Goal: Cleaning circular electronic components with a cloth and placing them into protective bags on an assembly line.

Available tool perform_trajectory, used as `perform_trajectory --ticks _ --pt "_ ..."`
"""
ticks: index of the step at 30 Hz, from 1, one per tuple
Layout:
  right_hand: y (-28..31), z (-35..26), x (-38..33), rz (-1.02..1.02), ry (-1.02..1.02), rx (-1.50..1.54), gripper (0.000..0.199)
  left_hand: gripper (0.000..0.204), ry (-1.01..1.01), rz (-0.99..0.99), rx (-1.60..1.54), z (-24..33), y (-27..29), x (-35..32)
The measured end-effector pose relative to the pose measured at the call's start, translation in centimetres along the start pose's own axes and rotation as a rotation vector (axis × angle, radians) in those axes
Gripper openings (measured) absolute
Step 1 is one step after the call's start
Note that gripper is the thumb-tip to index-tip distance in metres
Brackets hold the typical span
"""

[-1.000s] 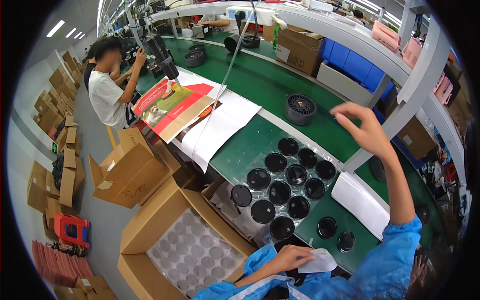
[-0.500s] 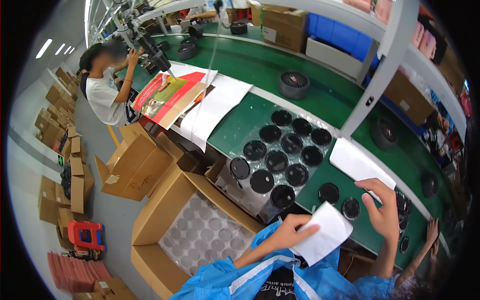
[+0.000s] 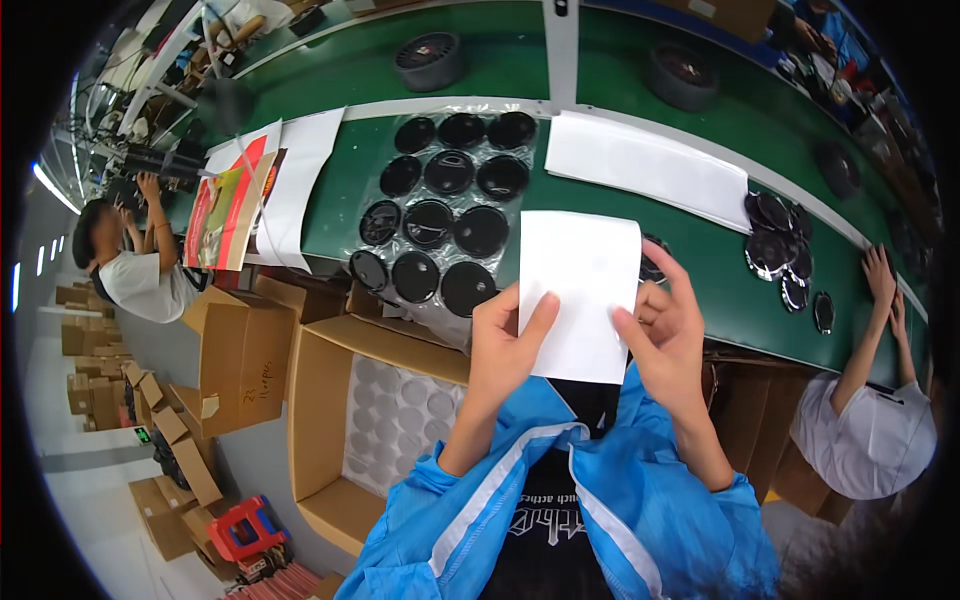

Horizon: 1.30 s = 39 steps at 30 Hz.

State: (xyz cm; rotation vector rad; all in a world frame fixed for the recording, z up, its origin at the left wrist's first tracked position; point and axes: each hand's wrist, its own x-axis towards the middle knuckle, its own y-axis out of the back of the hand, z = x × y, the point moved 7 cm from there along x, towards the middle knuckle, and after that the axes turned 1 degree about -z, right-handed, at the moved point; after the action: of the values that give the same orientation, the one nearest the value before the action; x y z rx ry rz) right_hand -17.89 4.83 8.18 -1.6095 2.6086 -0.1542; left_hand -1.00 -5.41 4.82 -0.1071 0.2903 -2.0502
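Take gently by both side edges the white paper sheet (image 3: 580,290), held between left hand (image 3: 505,340) and right hand (image 3: 672,350) above the blue jacket (image 3: 405,525), probably light, bendable and easily creased.

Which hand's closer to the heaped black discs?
Right: the right hand is left of the heaped black discs; the left hand is farther left, across the held white sheet.
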Motion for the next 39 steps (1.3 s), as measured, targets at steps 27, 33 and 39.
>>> perform_trajectory --ticks 27,33,39 --pt "-3.5 1.3 -1.9 -0.392 0.62 -0.59 0.031 0.013 -0.136 -0.054 0.652 0.7 1.7 -5.3" --pt "-3.1 0.4 0.2 -0.427 0.58 -0.509 0.029 0.014 -0.338 0.063 0.651 2.5 0.2 -3.3" --pt "-2.5 0.0 2.1 -0.472 0.39 -0.456 0.025 0.012 -0.284 -0.143 0.384 1.1 -0.1 -1.2"
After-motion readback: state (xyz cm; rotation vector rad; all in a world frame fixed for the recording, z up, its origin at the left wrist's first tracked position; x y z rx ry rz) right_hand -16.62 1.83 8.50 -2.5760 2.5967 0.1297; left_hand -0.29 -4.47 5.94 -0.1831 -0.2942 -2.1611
